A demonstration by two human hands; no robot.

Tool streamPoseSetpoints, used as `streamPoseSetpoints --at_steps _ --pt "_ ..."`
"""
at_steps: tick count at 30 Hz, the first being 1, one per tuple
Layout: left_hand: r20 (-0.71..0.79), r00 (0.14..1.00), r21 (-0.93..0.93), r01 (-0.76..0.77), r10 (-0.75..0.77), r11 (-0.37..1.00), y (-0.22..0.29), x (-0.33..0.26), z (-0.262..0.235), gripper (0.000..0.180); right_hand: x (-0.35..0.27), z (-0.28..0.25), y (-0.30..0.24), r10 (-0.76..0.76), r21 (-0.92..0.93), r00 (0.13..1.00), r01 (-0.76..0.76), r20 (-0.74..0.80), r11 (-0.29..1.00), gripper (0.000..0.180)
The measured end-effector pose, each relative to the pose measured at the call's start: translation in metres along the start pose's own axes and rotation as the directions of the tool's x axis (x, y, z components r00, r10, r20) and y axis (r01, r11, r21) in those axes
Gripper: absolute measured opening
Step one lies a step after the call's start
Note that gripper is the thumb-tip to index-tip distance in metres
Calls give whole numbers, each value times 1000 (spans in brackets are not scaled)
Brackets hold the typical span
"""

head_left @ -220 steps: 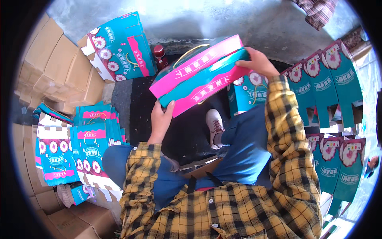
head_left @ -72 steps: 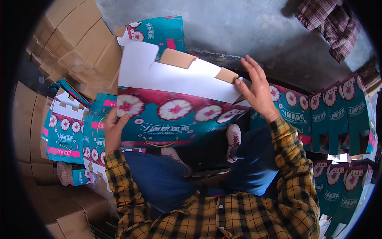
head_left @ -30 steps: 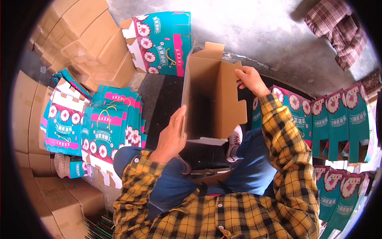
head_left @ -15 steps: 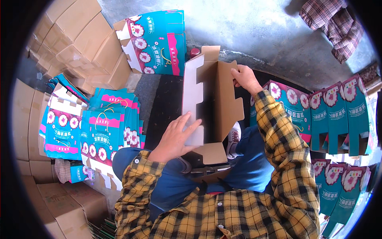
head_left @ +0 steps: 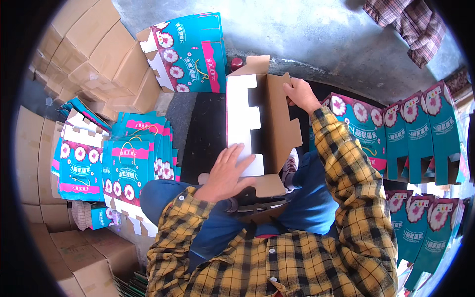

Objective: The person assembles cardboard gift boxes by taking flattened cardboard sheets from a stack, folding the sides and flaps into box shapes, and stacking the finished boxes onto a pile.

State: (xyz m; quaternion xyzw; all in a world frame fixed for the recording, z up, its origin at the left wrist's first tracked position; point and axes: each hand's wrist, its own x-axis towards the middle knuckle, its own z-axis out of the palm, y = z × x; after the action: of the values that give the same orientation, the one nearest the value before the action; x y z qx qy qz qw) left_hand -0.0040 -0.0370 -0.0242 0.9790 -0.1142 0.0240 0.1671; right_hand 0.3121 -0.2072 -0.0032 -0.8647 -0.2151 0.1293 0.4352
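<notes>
A cardboard box (head_left: 284,133) with brown inner walls stands in front of me, its top side uncovered. Along its left side a white notched flap (head_left: 240,116) leans partly over the opening. My left hand (head_left: 226,173) rests flat on the near end of that flap, fingers spread. At the far right corner, my right hand (head_left: 301,95) pinches the edge of the brown notched flap between thumb and fingers. Small brown end flaps stick out at the far and near ends.
Flat teal printed cartons (head_left: 129,168) lie piled at the left, and another stack (head_left: 190,54) leans against the wall. Brown shipping boxes (head_left: 94,39) are piled at far left. Formed teal boxes (head_left: 413,138) stand in rows at right. A plaid cloth (head_left: 410,29) lies at upper right.
The white flap has tilted farther right over the opening, showing more of its face. My left hand has shifted slightly with it; my right hand keeps its grip on the brown flap.
</notes>
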Motion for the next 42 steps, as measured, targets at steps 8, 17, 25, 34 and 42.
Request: streamPoseSetpoints --at_steps 8,17,25,34,42 --pt "-226 974 -257 -40 -20 966 21 -10 38 62 0 -6 2 -9 -41 999 11 46 999 36" --pt "-422 826 67 441 -375 895 43 34 83 38 -1 -4 7 16 -41 997 -14 70 999 35" --pt "-385 901 -115 170 -201 979 97 59 72 54 -1 -6 15 35 -9 996 -35 82 999 33" --pt "-347 889 -88 286 -298 954 77 45 81 49 7 -10 13 -6 6 1000 6 -9 1000 48" --pt "-369 908 -62 191 -200 980 -2 -35 48 28 20 2 43 -134 400 944 1 303 916 67"
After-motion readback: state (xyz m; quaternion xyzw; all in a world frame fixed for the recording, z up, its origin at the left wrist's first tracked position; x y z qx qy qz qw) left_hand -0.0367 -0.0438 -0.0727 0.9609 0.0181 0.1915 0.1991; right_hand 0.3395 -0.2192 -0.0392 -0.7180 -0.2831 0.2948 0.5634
